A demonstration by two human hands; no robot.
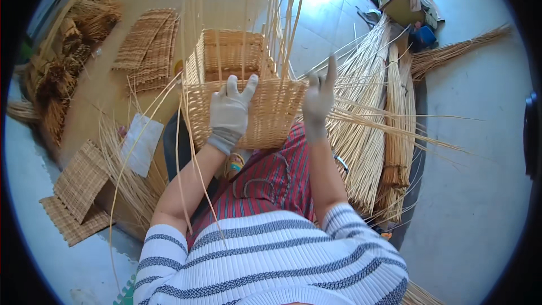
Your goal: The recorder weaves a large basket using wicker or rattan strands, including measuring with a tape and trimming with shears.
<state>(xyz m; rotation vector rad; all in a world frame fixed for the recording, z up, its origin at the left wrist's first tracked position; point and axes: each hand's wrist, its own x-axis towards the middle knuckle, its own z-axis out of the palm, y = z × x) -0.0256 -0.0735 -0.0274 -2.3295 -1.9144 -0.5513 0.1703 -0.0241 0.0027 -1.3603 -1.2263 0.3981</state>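
Note:
A half-woven rectangular wicker basket [275,110] rests against my lap, with long loose stakes [285,28] standing up from its walls. My left hand [230,109], in a pale grey glove, grips the near wall from outside, its fingertips at the rim. My right hand [319,99], gloved too and a little blurred, is raised beside the basket's right corner with its fingers apart. I cannot see anything held in it. Thin loose strands [389,127] stick out sideways to the right of the basket, beyond my right hand.
Long bundles of pale canes [361,152] lie on the floor at my right, with a darker bundle [463,51] behind. Woven panels [148,45] lie at the far left and more panels [82,178] nearer. Heaped brown fibre [70,62] lines the left edge. A white sheet [141,142] lies among loose strands.

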